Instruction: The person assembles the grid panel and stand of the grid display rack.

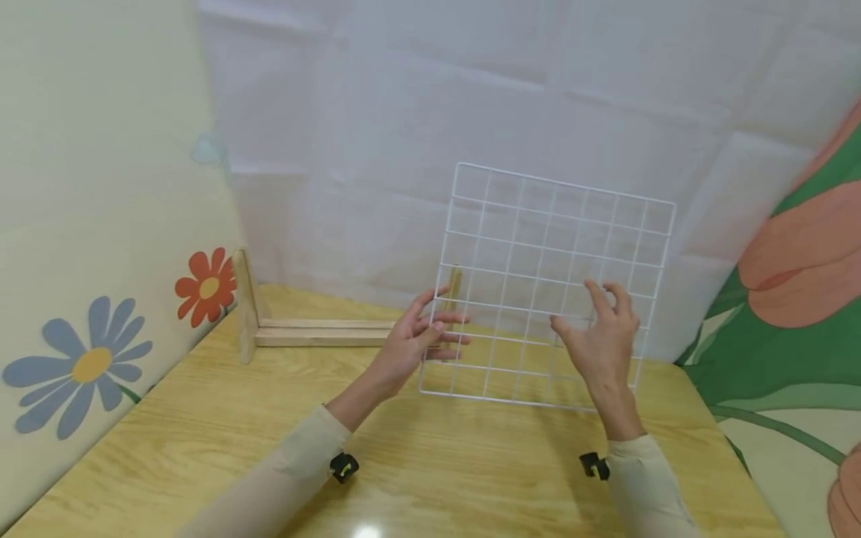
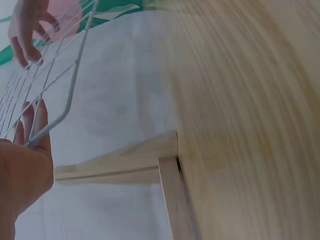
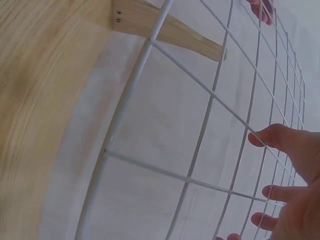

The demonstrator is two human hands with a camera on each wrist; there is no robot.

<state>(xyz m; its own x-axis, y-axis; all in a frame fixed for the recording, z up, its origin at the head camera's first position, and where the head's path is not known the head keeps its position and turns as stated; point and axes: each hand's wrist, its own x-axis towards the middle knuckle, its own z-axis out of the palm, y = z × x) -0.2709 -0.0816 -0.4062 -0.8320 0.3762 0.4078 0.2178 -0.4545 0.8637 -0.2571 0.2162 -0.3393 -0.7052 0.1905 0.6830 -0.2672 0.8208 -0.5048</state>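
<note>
A white wire grid panel (image 1: 501,306) is held up, slightly tilted, over the table. My left hand (image 1: 410,340) grips its left edge, with the thumb in front and fingers passing behind the wires. In the left wrist view, the panel's corner (image 2: 65,107) lies next to that hand (image 2: 25,170). My right hand (image 1: 602,344) is at the panel's right half, fingers spread and thumb apart. From the right wrist view, the thumb and fingertips of this hand (image 3: 302,175) lie against or very near the wires; exact contact is hard to tell.
Behind and left of the panel, a wooden stand (image 1: 323,341) with two uprights and long rails rests on the wood-grain table (image 1: 464,456). The panel partly covers its right upright (image 1: 455,288). A white cloth (image 1: 377,149) hangs behind, between flower-patterned walls (image 1: 101,224).
</note>
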